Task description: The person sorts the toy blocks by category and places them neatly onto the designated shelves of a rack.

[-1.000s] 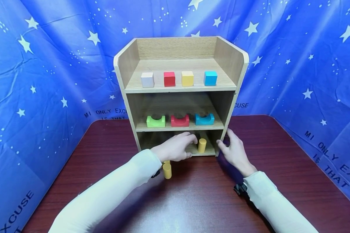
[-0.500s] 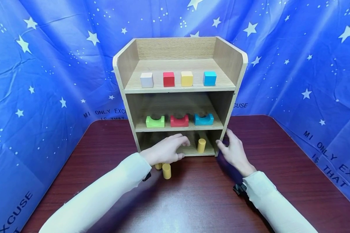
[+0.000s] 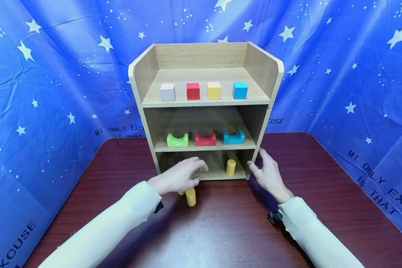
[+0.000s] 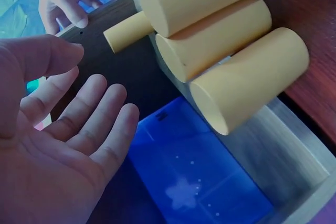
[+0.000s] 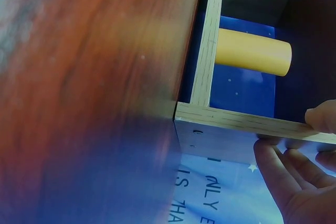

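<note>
My left hand (image 3: 179, 175) hovers before the bottom shelf with nothing in it, fingers loosely bent. Right of it, a yellow cylinder (image 3: 230, 168) stands upright on the bottom shelf. Below my left hand, another yellow cylinder (image 3: 190, 197) stands on the table, with a second cylinder (image 3: 181, 192) mostly hidden behind the hand. The left wrist view shows three near cylinders (image 4: 249, 80) side by side and the shelf's one beyond. My right hand (image 3: 269, 176) grips the side panel of the wooden shelf (image 5: 247, 121), thumb at the front edge and fingers along the outside.
White, red, yellow and blue cubes (image 3: 213, 91) line the top shelf. Green, red and blue arch blocks (image 3: 205, 140) sit on the middle shelf. A dark red table (image 3: 221, 230) bears the shelf, with a blue starry curtain (image 3: 70, 74) behind and at both sides.
My left hand has drawn left, away from the cylinder standing on the bottom shelf. My right hand keeps its grip on the side panel.
</note>
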`<control>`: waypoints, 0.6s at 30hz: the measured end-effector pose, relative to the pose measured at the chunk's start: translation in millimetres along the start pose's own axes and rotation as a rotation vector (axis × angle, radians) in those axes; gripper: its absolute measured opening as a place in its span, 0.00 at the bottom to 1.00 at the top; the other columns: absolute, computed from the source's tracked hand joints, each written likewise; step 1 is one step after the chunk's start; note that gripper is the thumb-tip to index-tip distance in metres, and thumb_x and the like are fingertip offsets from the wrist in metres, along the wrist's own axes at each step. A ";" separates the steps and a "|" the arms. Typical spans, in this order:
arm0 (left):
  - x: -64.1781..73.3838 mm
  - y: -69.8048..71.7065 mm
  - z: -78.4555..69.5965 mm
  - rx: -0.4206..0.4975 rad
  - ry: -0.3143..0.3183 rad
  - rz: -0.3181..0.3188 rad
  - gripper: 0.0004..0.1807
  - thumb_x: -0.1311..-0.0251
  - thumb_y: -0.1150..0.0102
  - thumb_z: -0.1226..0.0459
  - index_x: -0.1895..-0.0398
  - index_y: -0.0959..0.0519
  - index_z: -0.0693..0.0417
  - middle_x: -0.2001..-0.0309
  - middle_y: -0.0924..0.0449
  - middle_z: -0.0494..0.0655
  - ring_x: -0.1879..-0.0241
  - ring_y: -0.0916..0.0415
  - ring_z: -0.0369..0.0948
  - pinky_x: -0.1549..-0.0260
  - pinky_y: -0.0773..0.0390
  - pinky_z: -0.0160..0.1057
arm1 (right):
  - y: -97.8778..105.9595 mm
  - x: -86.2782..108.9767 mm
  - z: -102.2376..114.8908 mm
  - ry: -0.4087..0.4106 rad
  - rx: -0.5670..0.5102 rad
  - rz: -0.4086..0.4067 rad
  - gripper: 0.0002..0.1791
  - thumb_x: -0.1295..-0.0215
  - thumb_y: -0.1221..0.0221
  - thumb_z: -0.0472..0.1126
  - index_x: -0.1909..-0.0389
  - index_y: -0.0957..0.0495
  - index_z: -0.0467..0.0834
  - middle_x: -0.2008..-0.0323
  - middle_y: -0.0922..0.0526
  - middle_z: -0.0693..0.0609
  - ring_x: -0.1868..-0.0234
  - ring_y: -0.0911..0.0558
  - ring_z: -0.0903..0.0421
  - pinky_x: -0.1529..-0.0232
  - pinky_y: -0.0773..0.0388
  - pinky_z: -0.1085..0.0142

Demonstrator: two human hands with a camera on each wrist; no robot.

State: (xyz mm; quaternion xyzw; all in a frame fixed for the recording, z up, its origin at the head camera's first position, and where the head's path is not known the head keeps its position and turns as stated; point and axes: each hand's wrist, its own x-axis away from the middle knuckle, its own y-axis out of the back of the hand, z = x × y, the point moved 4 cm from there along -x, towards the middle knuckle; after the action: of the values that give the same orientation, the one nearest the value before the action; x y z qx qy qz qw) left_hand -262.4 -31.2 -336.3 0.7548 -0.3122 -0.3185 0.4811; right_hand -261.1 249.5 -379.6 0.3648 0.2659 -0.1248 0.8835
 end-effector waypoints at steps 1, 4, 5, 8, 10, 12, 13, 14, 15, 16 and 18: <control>1.6 -0.3 1.1 0.006 -0.002 -0.001 0.18 0.45 0.41 0.70 0.50 0.24 0.54 0.53 0.25 0.43 0.50 0.27 0.39 0.48 0.29 0.40 | -0.2 0.1 -0.3 0.000 -0.001 0.000 0.25 0.41 0.38 0.35 0.42 0.31 0.39 0.55 0.20 0.37 0.52 0.21 0.42 0.52 0.26 0.47; 6.5 -1.2 4.1 0.020 -0.005 -0.004 0.18 0.46 0.43 0.72 0.50 0.24 0.53 0.53 0.25 0.43 0.50 0.28 0.39 0.48 0.29 0.40 | -0.6 0.2 -0.7 0.001 -0.002 -0.001 0.25 0.41 0.38 0.35 0.42 0.31 0.39 0.55 0.20 0.37 0.52 0.21 0.42 0.52 0.26 0.47; 8.1 -1.6 5.3 0.022 -0.004 -0.004 0.19 0.47 0.43 0.72 0.50 0.24 0.54 0.53 0.26 0.43 0.50 0.28 0.39 0.48 0.29 0.40 | -0.7 0.2 -0.8 0.001 -0.003 -0.001 0.25 0.41 0.38 0.35 0.42 0.31 0.39 0.55 0.20 0.38 0.52 0.21 0.42 0.52 0.26 0.47; 12.7 -1.7 7.7 0.037 -0.006 -0.006 0.20 0.49 0.45 0.73 0.51 0.24 0.54 0.53 0.26 0.43 0.50 0.28 0.39 0.48 0.28 0.40 | -0.6 0.3 -0.6 0.000 -0.002 -0.004 0.25 0.41 0.38 0.35 0.42 0.31 0.40 0.55 0.20 0.38 0.53 0.21 0.42 0.53 0.26 0.48; 15.3 -1.4 9.1 0.050 -0.007 -0.009 0.21 0.51 0.46 0.74 0.51 0.24 0.55 0.53 0.26 0.43 0.50 0.27 0.40 0.49 0.28 0.41 | -0.3 0.3 -0.4 0.001 -0.001 -0.005 0.25 0.41 0.38 0.35 0.42 0.30 0.40 0.55 0.20 0.38 0.52 0.21 0.42 0.53 0.26 0.48; 17.4 -1.4 10.5 0.064 -0.006 -0.009 0.22 0.53 0.47 0.75 0.51 0.24 0.56 0.53 0.26 0.43 0.51 0.27 0.42 0.50 0.28 0.41 | -0.3 0.3 -0.6 0.003 0.001 -0.008 0.25 0.42 0.38 0.35 0.42 0.30 0.39 0.55 0.20 0.38 0.52 0.21 0.42 0.52 0.26 0.48; 18.3 -1.6 11.3 0.066 -0.005 -0.006 0.23 0.54 0.47 0.75 0.51 0.23 0.56 0.52 0.26 0.43 0.51 0.26 0.42 0.50 0.28 0.41 | -0.2 0.2 -0.6 0.004 0.002 -0.009 0.25 0.42 0.38 0.35 0.42 0.30 0.39 0.55 0.20 0.38 0.52 0.21 0.42 0.52 0.26 0.47; 19.1 -2.0 12.1 0.069 -0.007 -0.005 0.24 0.56 0.48 0.76 0.51 0.23 0.56 0.52 0.26 0.43 0.52 0.26 0.43 0.51 0.28 0.41 | -0.2 0.1 -0.6 0.005 0.003 -0.010 0.25 0.42 0.38 0.35 0.42 0.30 0.40 0.55 0.20 0.37 0.52 0.21 0.42 0.52 0.26 0.47; 19.9 -2.8 13.3 0.069 -0.012 -0.004 0.25 0.57 0.48 0.77 0.51 0.23 0.56 0.52 0.26 0.43 0.52 0.26 0.44 0.52 0.28 0.41 | -0.2 0.1 -0.5 0.006 0.004 -0.010 0.25 0.42 0.38 0.35 0.42 0.30 0.40 0.55 0.20 0.38 0.52 0.21 0.42 0.52 0.26 0.47; 20.6 -3.6 14.3 0.071 -0.014 -0.001 0.26 0.59 0.49 0.78 0.51 0.23 0.57 0.52 0.25 0.43 0.53 0.26 0.44 0.53 0.28 0.40 | -0.2 0.1 -0.4 0.006 0.005 -0.011 0.25 0.42 0.38 0.35 0.42 0.30 0.40 0.55 0.20 0.38 0.52 0.21 0.42 0.52 0.26 0.47; 22.0 -5.4 16.0 0.069 -0.016 0.004 0.28 0.60 0.49 0.79 0.51 0.23 0.56 0.52 0.25 0.43 0.53 0.26 0.44 0.53 0.28 0.40 | -0.4 0.1 -0.2 0.004 0.004 -0.009 0.25 0.42 0.38 0.35 0.42 0.30 0.39 0.55 0.20 0.37 0.53 0.21 0.42 0.53 0.26 0.48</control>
State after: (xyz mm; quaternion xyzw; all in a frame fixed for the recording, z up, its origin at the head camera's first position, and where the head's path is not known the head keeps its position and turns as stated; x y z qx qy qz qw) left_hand -260.8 -54.9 -350.7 0.7677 -0.3282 -0.3125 0.4530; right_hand -261.2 249.3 -380.0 0.3654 0.2689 -0.1286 0.8818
